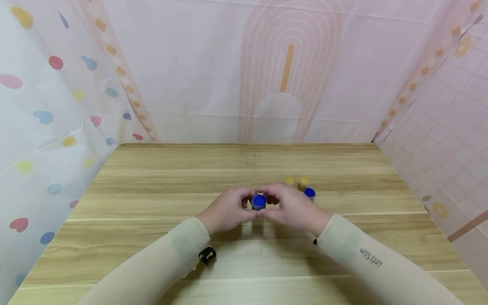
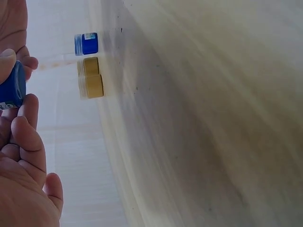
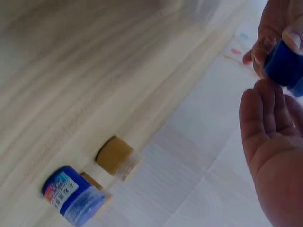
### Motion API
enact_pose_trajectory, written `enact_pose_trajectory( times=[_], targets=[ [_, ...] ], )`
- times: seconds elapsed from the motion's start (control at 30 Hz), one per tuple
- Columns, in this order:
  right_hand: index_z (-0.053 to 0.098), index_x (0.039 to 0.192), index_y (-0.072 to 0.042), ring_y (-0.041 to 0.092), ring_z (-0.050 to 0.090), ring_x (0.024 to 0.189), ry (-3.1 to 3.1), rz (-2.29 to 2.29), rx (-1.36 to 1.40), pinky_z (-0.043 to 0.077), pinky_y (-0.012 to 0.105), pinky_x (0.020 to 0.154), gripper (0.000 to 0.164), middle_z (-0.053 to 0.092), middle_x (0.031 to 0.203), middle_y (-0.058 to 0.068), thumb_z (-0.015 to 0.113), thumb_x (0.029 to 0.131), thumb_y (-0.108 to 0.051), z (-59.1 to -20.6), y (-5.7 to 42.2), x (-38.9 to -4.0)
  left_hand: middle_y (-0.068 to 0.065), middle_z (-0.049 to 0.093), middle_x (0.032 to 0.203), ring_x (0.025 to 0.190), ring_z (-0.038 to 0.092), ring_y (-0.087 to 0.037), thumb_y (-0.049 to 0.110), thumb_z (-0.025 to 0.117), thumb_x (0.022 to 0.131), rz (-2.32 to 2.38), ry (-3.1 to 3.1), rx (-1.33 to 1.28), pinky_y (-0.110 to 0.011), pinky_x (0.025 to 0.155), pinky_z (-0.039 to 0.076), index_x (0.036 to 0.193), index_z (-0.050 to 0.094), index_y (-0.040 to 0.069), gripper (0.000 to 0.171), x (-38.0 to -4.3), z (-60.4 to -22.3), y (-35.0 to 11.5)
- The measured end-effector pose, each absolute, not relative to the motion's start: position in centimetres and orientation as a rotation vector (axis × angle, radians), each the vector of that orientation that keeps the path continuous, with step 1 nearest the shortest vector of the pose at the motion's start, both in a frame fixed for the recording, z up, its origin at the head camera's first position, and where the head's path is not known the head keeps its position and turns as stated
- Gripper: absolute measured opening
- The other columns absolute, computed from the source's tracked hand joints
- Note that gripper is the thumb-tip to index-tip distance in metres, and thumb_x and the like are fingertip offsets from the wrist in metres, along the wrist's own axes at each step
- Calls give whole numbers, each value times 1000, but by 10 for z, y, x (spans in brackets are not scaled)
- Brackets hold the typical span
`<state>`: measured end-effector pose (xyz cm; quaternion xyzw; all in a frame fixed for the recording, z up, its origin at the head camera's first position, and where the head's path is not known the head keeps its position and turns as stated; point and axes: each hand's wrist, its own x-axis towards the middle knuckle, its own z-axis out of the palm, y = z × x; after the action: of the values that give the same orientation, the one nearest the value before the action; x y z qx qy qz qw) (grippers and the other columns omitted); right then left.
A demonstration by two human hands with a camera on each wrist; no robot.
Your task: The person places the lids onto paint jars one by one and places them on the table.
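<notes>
Between both hands, over the middle of the table, is a small blue paint jar (image 1: 259, 202) with a clear lid facing up toward the head view. My left hand (image 1: 228, 209) grips its left side, thumb in front and fingers curled behind. From the other side my right hand (image 1: 292, 208) holds it too, its thumb meeting the left one at the jar's near edge. Part of a label shows on the jar (image 2: 11, 92) in the left wrist view. In the right wrist view, the right fingers (image 3: 265, 111) lie against the jar (image 3: 284, 64).
Just beyond the right hand, a second blue paint jar (image 1: 309, 193) and two yellow-ochre ones (image 1: 303, 183) stand close together on the wooden table (image 1: 171, 169). The labelled blue jar (image 3: 71, 194) shows its clear lid. A patterned cloth (image 1: 190, 63) hangs behind the table.
</notes>
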<state>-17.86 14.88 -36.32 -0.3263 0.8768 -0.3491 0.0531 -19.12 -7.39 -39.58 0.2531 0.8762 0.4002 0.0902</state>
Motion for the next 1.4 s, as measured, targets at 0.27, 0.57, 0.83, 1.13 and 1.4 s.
enact_pose_trajectory(
  times=[0.27, 0.57, 0.83, 1.13, 1.4],
  targets=[
    [67, 136, -6, 17, 68, 109, 2646, -1038, -1040, 59, 36, 95, 39, 71, 129, 7, 74, 99, -13, -365, 152, -180, 6, 58, 79, 72, 52, -12, 25, 85, 89, 1179, 2616, 761, -23, 61, 42, 101, 72, 18, 19, -191, -394, -74],
    [68, 130, -5, 15, 72, 104, 2640, -1081, -897, 59, 31, 93, 39, 75, 119, 4, 80, 95, -19, -365, 147, -180, 5, 59, 79, 72, 53, -12, 23, 83, 90, 1172, 2620, 745, -24, 62, 43, 102, 72, 17, 18, -192, -396, -73],
    [64, 140, -8, 17, 71, 112, 2620, -1073, -992, 58, 34, 98, 45, 72, 132, 5, 75, 97, -12, -366, 149, -181, 7, 60, 81, 74, 54, -12, 26, 84, 91, 1168, 2623, 755, -24, 63, 43, 103, 73, 18, 18, -192, -396, -74],
    [65, 140, -7, 19, 70, 113, 2632, -1062, -1002, 58, 36, 98, 42, 71, 133, 8, 73, 99, -12, -367, 151, -181, 6, 59, 78, 71, 53, -11, 24, 85, 90, 1164, 2626, 755, -23, 62, 42, 100, 71, 17, 19, -193, -396, -74],
    [71, 123, -9, 14, 71, 104, 2635, -1113, -903, 59, 31, 93, 29, 75, 117, 2, 78, 96, -16, -367, 146, -179, 6, 61, 81, 73, 54, -12, 24, 84, 90, 1181, 2611, 763, -23, 62, 44, 107, 74, 16, 21, -192, -397, -73]
  ],
)
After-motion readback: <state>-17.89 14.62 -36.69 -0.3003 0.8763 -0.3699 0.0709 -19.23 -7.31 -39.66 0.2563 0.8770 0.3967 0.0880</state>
